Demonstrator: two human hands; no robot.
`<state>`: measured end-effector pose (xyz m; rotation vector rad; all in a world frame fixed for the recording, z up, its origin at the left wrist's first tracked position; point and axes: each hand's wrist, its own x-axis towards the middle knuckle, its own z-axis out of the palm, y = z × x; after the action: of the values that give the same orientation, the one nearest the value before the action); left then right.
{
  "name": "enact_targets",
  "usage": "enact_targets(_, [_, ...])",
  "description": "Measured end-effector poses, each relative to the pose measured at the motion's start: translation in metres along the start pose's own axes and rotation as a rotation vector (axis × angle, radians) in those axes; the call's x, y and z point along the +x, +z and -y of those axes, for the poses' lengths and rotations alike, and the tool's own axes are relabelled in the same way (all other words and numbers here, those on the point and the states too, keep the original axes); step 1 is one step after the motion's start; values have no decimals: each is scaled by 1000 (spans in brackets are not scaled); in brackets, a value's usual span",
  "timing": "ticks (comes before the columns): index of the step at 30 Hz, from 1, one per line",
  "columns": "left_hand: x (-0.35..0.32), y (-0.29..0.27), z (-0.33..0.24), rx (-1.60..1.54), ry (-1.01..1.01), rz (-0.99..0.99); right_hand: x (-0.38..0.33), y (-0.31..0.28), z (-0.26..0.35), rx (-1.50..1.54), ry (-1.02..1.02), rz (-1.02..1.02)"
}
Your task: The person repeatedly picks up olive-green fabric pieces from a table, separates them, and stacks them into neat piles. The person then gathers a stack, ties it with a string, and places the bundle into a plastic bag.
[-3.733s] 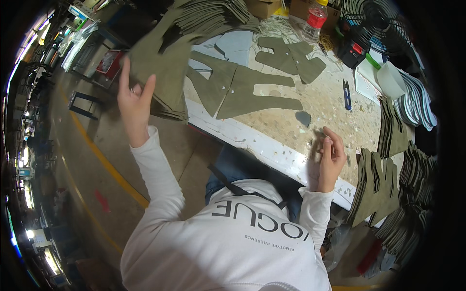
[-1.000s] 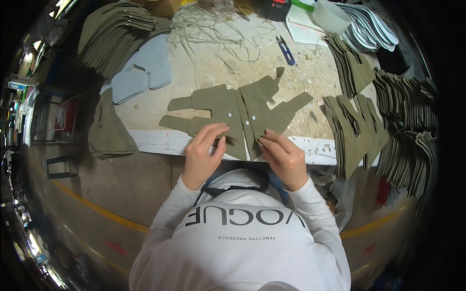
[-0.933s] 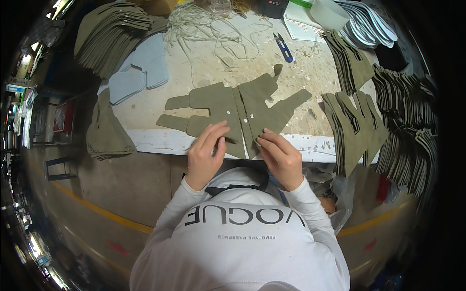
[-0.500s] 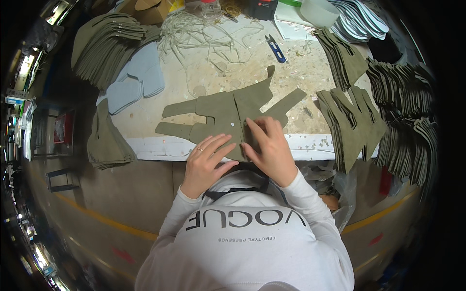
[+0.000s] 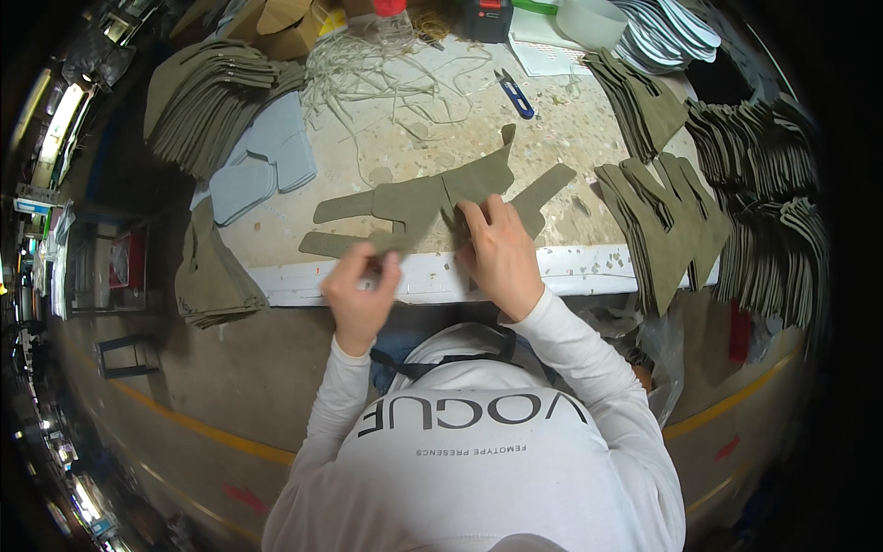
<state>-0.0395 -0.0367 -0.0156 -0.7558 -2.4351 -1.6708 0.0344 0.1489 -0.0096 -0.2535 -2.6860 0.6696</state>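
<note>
Olive-green flat cut pieces (image 5: 405, 195) of suede-like material, with long strap-like arms, lie side by side near the table's front edge, meeting along a middle line. My left hand (image 5: 357, 299), slightly blurred, pinches the near edge of the left part and holds it raised and folded over. Bent fingers of my right hand (image 5: 504, 258) close on the material at that middle line; their tips are partly hidden. Beyond the right hand lie blue-handled thread snips (image 5: 517, 96), touched by neither hand.
Stacks of olive pieces stand at the left (image 5: 207, 106) and right (image 5: 662, 221) of the table (image 5: 589, 262). Light-blue pieces (image 5: 244, 189) lie at the left. Tangled pale strips (image 5: 359, 78) cover the back, beside a red-lidded jar (image 5: 394, 26). Small scraps dot the tabletop.
My left hand has gone from lying spread on the olive material to pinching and lifting its near edge. My right hand's fingers have drawn closer together at the middle line.
</note>
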Motion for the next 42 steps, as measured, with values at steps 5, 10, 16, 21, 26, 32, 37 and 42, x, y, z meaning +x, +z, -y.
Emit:
enact_targets(5, [2, -1, 2, -262, -65, -280, 25, -24, -21, 280, 19, -18])
enact_targets(10, [-21, 26, -23, 119, 203, 120, 71, -70, -26, 553, 7, 14])
enact_targets(16, [-21, -15, -23, 44, 85, -66, 90, -89, 34, 1056, -8, 391])
enact_targets(21, [-18, -76, -4, -46, 22, -561, 63, -64, 49, 1271, -191, 314])
enact_targets(26, [-19, -76, -2, 17, 21, -480, 22, -14, 9, 863, 153, 257])
enact_targets(32, [-13, -18, -21, 186, 242, 181, 6, -5, -16, 903, 179, 291])
enact_targets(37, [-10, 3, -22, 291, 308, 350, -11, -10, -8, 825, 201, 16])
enact_targets(42, [-8, -4, -12, 261, 335, 403, -7, 6, -13, 1011, 376, 87])
